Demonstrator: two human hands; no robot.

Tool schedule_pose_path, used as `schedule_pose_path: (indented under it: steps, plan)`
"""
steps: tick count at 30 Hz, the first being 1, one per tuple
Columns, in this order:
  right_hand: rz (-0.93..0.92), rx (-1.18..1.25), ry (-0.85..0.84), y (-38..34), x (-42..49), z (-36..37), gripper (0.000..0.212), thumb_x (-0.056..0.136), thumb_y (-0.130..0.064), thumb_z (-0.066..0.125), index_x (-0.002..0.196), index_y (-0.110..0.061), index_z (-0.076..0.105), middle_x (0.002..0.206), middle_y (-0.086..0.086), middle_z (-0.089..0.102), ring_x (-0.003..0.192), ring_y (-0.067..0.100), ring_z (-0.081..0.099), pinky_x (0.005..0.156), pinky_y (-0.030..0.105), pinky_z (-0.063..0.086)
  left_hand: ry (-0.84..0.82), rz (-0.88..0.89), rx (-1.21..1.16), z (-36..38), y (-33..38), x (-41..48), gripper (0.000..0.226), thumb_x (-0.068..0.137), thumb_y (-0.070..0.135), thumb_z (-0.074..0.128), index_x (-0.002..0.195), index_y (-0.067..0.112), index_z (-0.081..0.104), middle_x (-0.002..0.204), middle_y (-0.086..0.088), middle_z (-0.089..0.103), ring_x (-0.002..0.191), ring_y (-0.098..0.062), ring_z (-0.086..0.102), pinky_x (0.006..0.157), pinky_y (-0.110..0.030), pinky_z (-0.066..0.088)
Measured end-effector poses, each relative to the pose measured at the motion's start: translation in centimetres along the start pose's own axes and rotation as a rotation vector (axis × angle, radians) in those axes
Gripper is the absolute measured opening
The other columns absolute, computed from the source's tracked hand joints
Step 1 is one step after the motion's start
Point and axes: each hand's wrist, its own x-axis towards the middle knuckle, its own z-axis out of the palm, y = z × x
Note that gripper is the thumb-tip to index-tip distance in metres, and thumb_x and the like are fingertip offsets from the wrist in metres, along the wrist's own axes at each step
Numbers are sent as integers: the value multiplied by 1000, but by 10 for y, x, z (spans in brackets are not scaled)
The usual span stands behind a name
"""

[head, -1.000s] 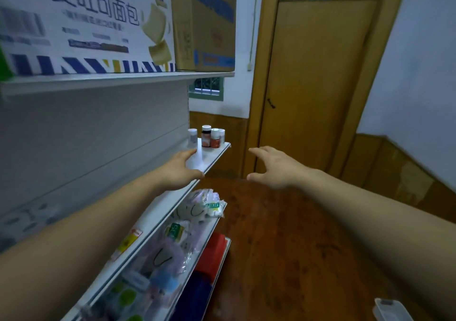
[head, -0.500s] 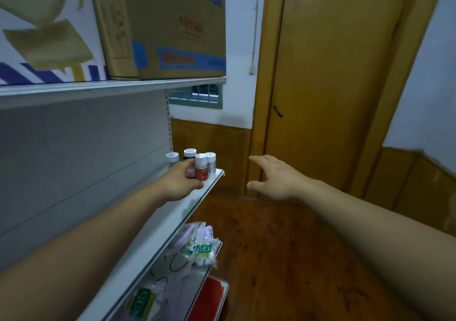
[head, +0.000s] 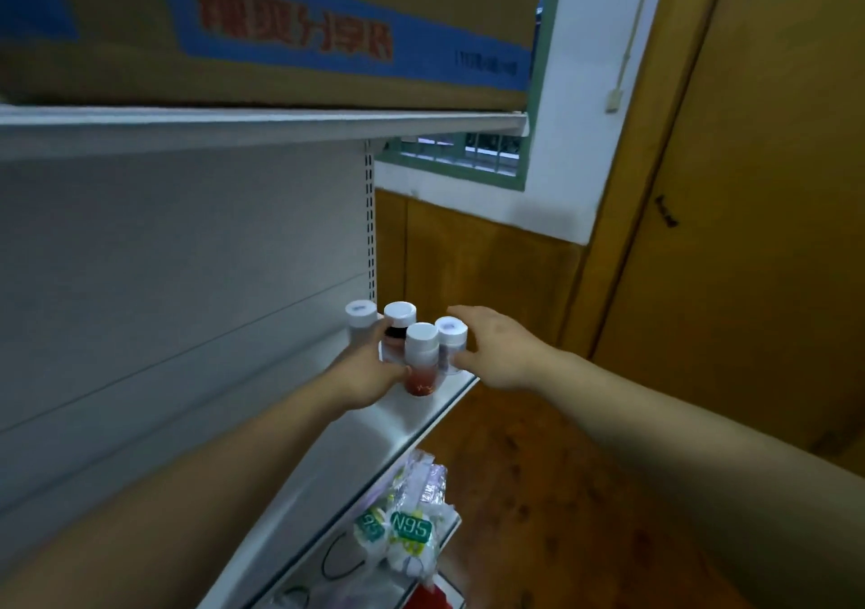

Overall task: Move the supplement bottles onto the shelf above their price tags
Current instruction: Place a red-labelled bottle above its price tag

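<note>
Closing on the four small white-capped plastic supplement bottles (head: 400, 320) clustered at the far end of the pale grey metal shelf (head: 370, 449), the left grip (head: 365, 376) curls round the nearest one, the red-bottomed bottle (head: 422, 355), thumb against its base. The right grip (head: 496, 351) is spread, its thumb touching the clear bottle (head: 451, 341) just left of its palm. This looks like the gathering step, with the bottles standing unlifted between both grips; the next move calls for a firm hold and a carry to the price tags, which are not visible here.
</note>
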Motion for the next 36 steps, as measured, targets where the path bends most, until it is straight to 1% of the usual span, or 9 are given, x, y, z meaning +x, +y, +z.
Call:
schedule_pose_path:
  steps: [4, 10, 14, 20, 23, 26, 31, 33, 36]
  plan:
    - [-63, 19, -76, 14, 52, 19, 58, 93, -25, 53, 145, -19, 29, 149, 7, 34, 136, 25, 33, 108, 35, 30, 65, -21, -33, 21, -16, 37, 41, 82, -5, 58, 95, 31, 44, 86, 20, 51, 78, 6, 50, 63, -1, 38]
    - [-230, 6, -55, 35, 82, 45, 39, 93, -14, 46, 133, -17, 48, 131, 6, 46, 119, 27, 47, 97, 37, 42, 160, -119, 13, 44, -29, 58, 45, 80, -2, 57, 117, 22, 48, 107, 1, 59, 105, -22, 58, 94, -37, 48]
    - [-326, 47, 21, 49, 94, 50, 34, 95, -12, 44, 126, -15, 56, 122, 8, 49, 109, 28, 50, 91, 35, 43, 289, -190, -51, 61, -28, 62, 43, 78, -4, 58, 109, 24, 49, 95, 10, 56, 101, -19, 59, 93, -35, 47]
    - [-476, 207, -27, 66, 91, 49, 30, 97, -10, 44, 124, -11, 57, 126, 6, 43, 108, 21, 47, 71, 13, 24, 491, -275, -202, 100, -24, 59, 52, 80, -6, 57, 116, 28, 41, 102, 5, 59, 101, -24, 62, 93, -41, 50]
    - [-444, 435, -34, 64, 79, 45, 27, 96, -13, 48, 121, -11, 59, 120, 2, 41, 101, 16, 48, 84, 10, 36, 615, -294, -214, 104, -8, 47, 43, 84, 1, 58, 111, 31, 44, 93, 8, 58, 95, -21, 63, 83, -24, 52]
    - [-441, 567, -48, 55, 67, 32, 28, 94, -20, 53, 121, -17, 59, 125, 2, 50, 109, 17, 53, 99, 30, 43, 653, -282, -223, 98, 14, 19, 43, 87, 2, 58, 114, 32, 43, 91, 10, 54, 85, -9, 59, 67, -5, 46]
    - [-556, 807, -100, 25, 34, -10, 31, 94, -25, 54, 125, -23, 58, 126, -1, 60, 105, 10, 55, 94, 35, 49, 684, -228, -264, 73, 65, -37, 63, 84, -9, 56, 133, 28, 42, 102, 1, 56, 92, -10, 61, 82, -22, 50]
    - [-664, 892, -240, 15, 18, -26, 41, 96, -20, 50, 136, -31, 46, 135, -10, 48, 112, 6, 48, 96, 27, 45, 750, -177, -290, 63, 86, -57, 63, 85, -6, 57, 135, 28, 40, 107, -1, 57, 97, -15, 62, 88, -30, 51]
    - [-744, 1018, -364, 0, -5, -47, 54, 95, -10, 49, 140, -39, 36, 137, -12, 43, 116, 9, 47, 80, 16, 51, 831, -107, -333, 54, 115, -87, 51, 86, 0, 59, 121, 33, 42, 117, -6, 56, 103, -21, 62, 89, -39, 52]
